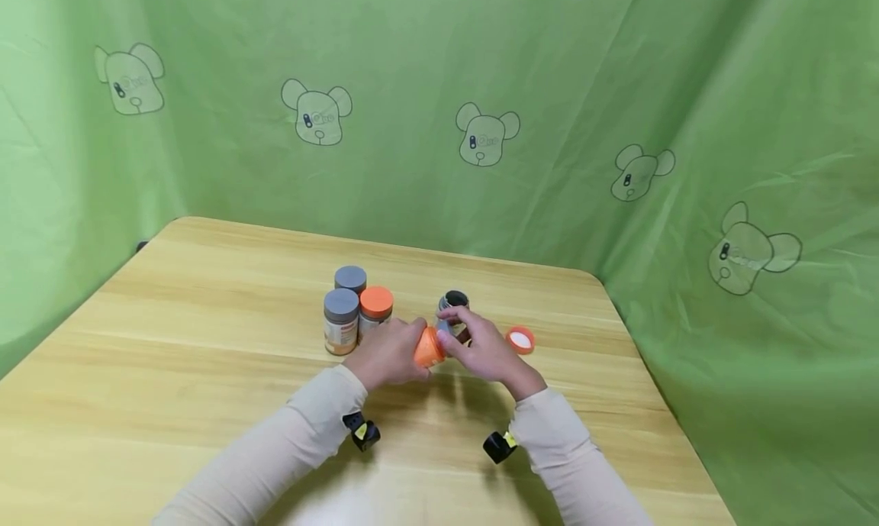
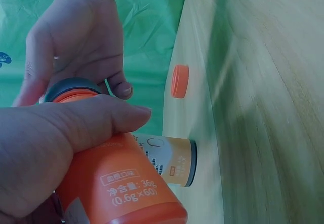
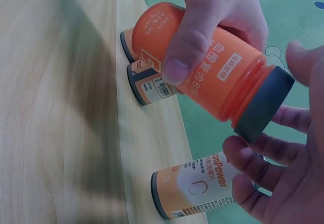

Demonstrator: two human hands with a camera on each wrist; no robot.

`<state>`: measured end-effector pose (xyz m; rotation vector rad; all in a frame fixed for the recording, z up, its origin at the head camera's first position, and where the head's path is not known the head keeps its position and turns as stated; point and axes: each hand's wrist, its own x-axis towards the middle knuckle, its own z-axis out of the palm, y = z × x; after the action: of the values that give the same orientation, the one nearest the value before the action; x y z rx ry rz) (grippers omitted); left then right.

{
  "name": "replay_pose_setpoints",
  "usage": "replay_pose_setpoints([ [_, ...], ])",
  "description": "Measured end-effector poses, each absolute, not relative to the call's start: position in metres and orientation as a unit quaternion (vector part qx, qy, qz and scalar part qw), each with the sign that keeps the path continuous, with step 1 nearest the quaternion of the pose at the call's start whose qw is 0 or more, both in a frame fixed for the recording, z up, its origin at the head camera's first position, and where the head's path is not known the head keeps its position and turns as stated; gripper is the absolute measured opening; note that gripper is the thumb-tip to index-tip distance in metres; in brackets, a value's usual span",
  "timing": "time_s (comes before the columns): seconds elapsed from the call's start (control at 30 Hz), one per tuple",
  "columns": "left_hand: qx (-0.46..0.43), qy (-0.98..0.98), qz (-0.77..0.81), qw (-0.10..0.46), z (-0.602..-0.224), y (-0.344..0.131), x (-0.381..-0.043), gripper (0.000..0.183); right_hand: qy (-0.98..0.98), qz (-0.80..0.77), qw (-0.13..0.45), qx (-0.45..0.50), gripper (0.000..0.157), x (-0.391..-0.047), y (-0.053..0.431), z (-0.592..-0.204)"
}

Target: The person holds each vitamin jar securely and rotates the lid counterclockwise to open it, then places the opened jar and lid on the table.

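My left hand (image 1: 390, 354) grips an orange supplement bottle (image 3: 228, 77) around its body, tilted above the table. A dark grey cap (image 3: 266, 105) sits on the bottle's neck, towards my right hand (image 1: 484, 350). The right hand's fingers are spread loosely about this cap. In the right wrist view its fingertips lie at the cap's lower edge, and its thumb stands a little apart from the upper edge. Behind the right hand stands an uncapped bottle (image 1: 454, 298) with a dark mouth, partly hidden; its label is white and orange.
An orange cap (image 1: 522, 340) lies on the wooden table (image 1: 206, 404), white inner side up, right of the right hand. Left of the hands stand two grey-capped bottles (image 1: 340, 320) and an orange-capped bottle (image 1: 376, 303), close together. A green curtain (image 1: 412, 205) hangs behind.
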<state>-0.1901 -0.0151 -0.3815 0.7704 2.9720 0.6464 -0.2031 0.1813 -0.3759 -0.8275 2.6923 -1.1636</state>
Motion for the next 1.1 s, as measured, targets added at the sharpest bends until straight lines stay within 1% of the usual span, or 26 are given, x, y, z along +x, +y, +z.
replay_pose_setpoints([
  [0.3,0.242,0.948,0.207,0.005,-0.3816,-0.0160,-0.1916,0.059,0.868,-0.407,0.059,-0.277,0.034,-0.2030,0.1791,-0.3760],
  [0.43,0.242,0.948,0.206,0.003,-0.3822,-0.0170,-0.1915,0.060,0.867,-0.409,0.057,-0.278,0.036,-0.2031,0.1782,-0.3752],
  [0.7,0.244,0.948,0.207,0.004,-0.3813,-0.0181,-0.1911,0.060,0.883,-0.397,0.060,-0.244,0.041,-0.2033,0.1770,-0.3769],
  [0.97,0.243,0.948,0.205,0.003,-0.3814,-0.0183,-0.1912,0.061,0.870,-0.406,0.052,-0.274,0.039,-0.2029,0.1777,-0.3771],
  [1.1,0.244,0.947,0.208,0.001,-0.3816,-0.0181,-0.1910,0.062,0.873,-0.401,0.045,-0.274,0.040,-0.2024,0.1784,-0.3770],
])
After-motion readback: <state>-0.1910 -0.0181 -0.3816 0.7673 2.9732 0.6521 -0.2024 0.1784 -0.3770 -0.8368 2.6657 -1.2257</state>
